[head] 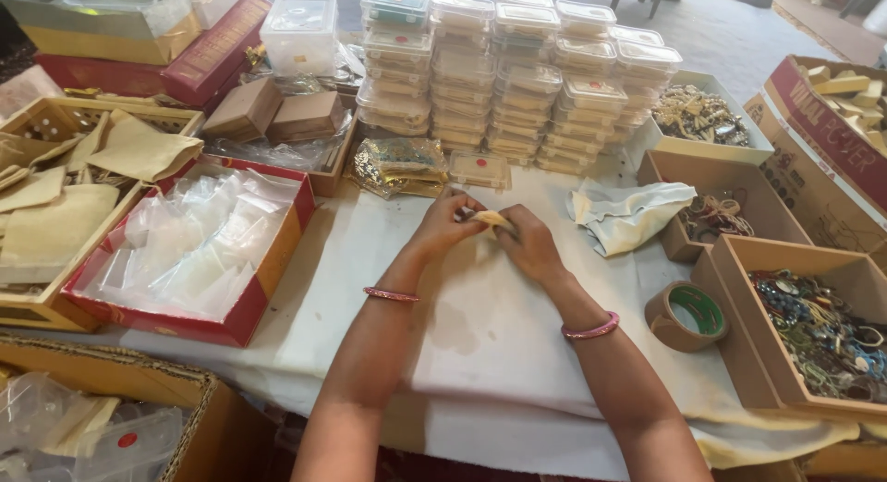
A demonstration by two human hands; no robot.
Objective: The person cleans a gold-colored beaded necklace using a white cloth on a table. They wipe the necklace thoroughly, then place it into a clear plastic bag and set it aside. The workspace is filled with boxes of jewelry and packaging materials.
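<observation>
My left hand (445,225) and my right hand (528,244) meet over the white cloth (480,334) in the middle of the table. Together they pinch a small pale yellow piece (491,219), which looks like a little pouch or folded cloth. Both wrists wear pink bangles. Just beyond my hands lie a small clear plastic box with a red dot (480,169) and a packet of gold jewellery (399,165).
Stacks of clear plastic boxes (517,71) stand behind. A red box of clear plastic bags (189,251) sits left, with a wooden tray of beige pouches (55,195). Right: crumpled cloth (628,214), tape roll (686,316), cardboard boxes of jewellery (813,329).
</observation>
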